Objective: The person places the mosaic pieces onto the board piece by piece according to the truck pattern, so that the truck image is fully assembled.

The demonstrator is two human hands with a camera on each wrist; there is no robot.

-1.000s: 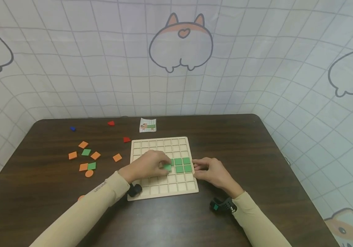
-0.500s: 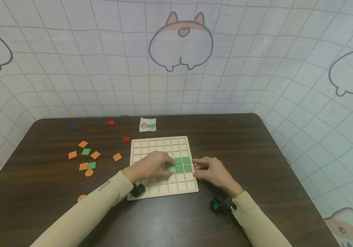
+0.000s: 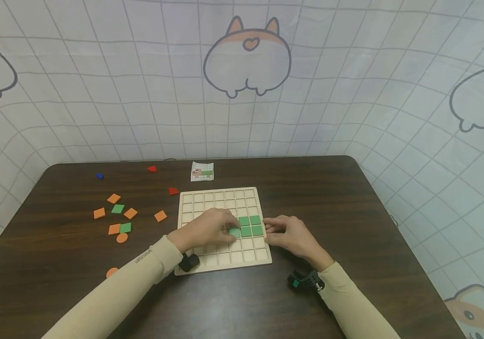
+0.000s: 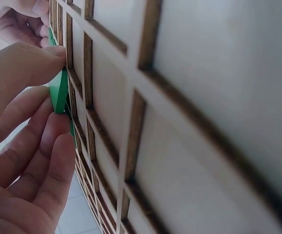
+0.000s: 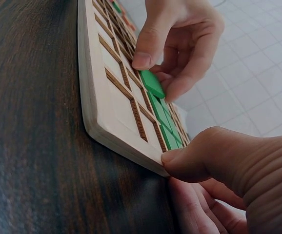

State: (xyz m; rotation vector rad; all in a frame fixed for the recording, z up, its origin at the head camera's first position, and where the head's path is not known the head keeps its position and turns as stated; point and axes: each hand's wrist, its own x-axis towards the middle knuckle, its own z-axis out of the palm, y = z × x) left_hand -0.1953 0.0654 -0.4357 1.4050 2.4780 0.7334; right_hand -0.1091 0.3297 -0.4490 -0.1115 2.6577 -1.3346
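A wooden grid board [image 3: 242,244] lies on the table with several green square tiles [image 3: 257,230] set in cells by its right edge. Over the cell left of these tiles, my left hand [image 3: 205,229] pinches another green square tile [image 5: 151,84] between thumb and fingers. That tile sits tilted, partly raised out of its cell, as both wrist views show. My right hand [image 3: 290,235] grips the board's right edge, thumb on top and fingers at the side and below. In the right wrist view the right thumb [image 5: 180,161] presses on the rim near the corner.
Left of the board lie loose orange squares [image 3: 99,213], green squares [image 3: 125,227] and orange discs [image 3: 122,238]. Red pieces [image 3: 173,191] and a blue piece [image 3: 99,176] lie farther back. A small printed pattern card [image 3: 202,172] is behind the board, before a patterned curtain [image 3: 246,122].
My left hand has shifted slightly right with the green tile, bringing it down beside the lower row of green tiles. My right hand has stayed at the board's edge.
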